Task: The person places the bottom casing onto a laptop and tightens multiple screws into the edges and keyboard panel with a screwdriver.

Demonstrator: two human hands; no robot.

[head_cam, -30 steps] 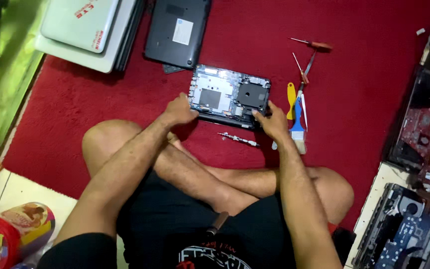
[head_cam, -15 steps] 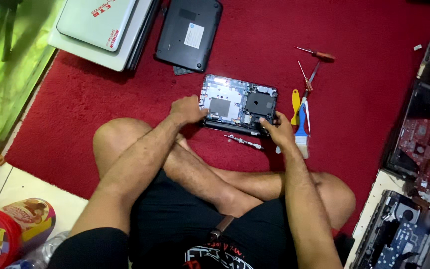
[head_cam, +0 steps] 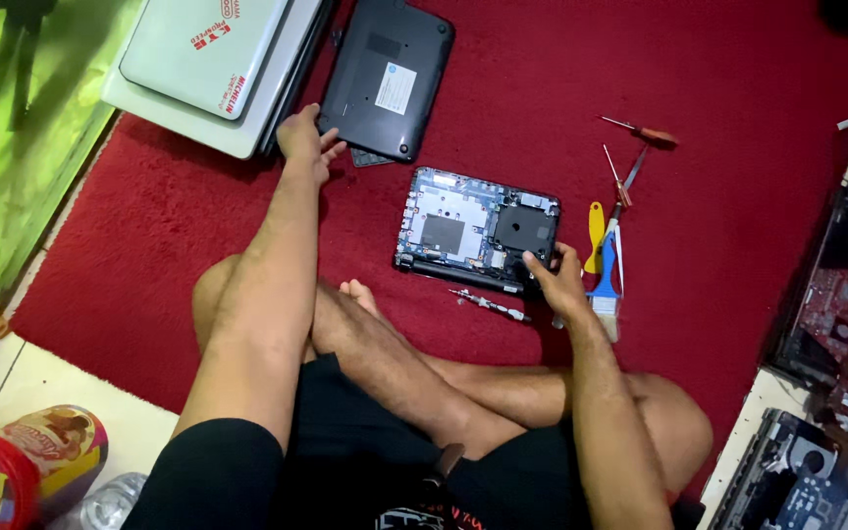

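Person sits cross-legged on red carpet (head_cam: pixel 718 88). Left hand (head_cam: pixel 304 137) is out at upper centre of the frame, fingers curled on the near left edge of a dark bottom cover (head_cam: pixel 385 79), gripping it, not lifted as far as I can tell. Right hand (head_cam: pixel 556 280) rests at the lower right corner of the opened laptop base (head_cam: pixel 473 231), mid-frame, fingers closed on that corner; board and black fan side exposed.

Judgement: to do this well, pinch the cover along its edge, drag or lift it flat, keep it off the stacked grey laptops (head_cam: pixel 198 69) touching its left. Right hand should pin the base by its frame only, off the board.

Loose stuff close by: a small screwdriver (head_cam: pixel 488 304) just below the base, yellow pry tool (head_cam: pixel 595 236), blue brush (head_cam: pixel 606 280), red-handled screwdriver (head_cam: pixel 640 131) right of it. Don't sweep them.
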